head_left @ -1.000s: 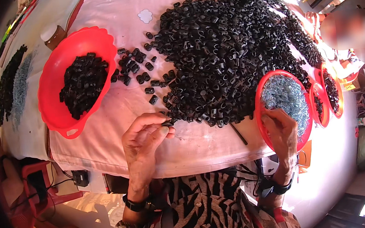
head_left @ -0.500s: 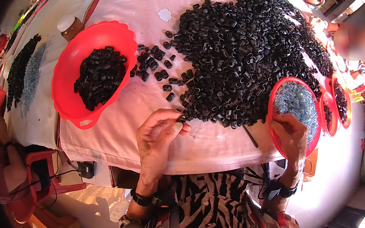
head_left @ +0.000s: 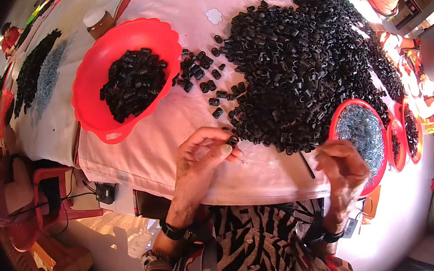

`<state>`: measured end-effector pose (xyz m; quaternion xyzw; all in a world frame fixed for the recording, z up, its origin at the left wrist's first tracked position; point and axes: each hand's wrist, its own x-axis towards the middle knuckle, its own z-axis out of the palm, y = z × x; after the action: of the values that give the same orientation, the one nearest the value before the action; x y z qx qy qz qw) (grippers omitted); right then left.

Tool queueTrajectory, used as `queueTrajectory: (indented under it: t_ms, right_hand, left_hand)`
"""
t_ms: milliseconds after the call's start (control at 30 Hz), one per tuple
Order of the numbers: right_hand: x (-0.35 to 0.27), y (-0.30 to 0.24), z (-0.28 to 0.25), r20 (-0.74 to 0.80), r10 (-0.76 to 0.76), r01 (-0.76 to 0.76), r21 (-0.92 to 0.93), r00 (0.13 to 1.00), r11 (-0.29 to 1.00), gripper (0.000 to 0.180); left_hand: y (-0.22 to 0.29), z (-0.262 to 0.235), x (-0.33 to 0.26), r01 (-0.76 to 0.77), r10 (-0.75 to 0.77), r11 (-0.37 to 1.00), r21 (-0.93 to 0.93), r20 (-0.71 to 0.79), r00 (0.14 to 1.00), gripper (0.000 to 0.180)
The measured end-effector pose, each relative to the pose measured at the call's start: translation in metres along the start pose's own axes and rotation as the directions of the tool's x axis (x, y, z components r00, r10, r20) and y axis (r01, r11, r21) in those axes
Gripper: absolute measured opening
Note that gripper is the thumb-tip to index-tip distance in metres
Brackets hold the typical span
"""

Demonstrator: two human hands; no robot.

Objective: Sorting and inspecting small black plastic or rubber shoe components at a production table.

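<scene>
Small black tubular cap [head_left: 232, 140] in left hand's [head_left: 202, 159] pinching grip; right grip unclear.

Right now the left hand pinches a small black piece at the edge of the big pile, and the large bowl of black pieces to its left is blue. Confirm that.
Not quite. The head view shows the large bowl is red, not blue. The rest holds: the left hand pinches a small black piece at the edge of the big pile.

Brown jar w/ white lid [head_left: 97, 21] nr red chair [head_left: 46, 197].
</scene>
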<state>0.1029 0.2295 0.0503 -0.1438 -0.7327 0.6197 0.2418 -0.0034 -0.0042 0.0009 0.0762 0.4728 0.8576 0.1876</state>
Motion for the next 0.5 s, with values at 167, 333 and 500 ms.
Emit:
queueTrajectory:
  t_ms: [167, 333, 500]
  right_hand:
    - [0.002, -0.001, 0.061, 0.191, -0.071, 0.028, 0.221, 0.979, 0.975, 0.020]
    - [0.007, -0.001, 0.088, 0.282, -0.066, -0.013, 0.272, 0.957, 0.962, 0.022]
    - [0.005, 0.002, 0.095, 0.291, -0.049, -0.029, 0.261, 0.956, 0.965, 0.021]
  left_hand:
    - [-0.001, -0.002, -0.001, 0.031, -0.027, 0.996, -0.078, 0.049, 0.998, 0.022]
    - [0.002, -0.001, -0.002, 0.052, -0.047, 0.997, -0.060, 0.083, 0.995, 0.016]
    - [0.003, -0.003, -0.004, 0.063, -0.054, 0.993, -0.096, 0.097, 0.994, 0.015]
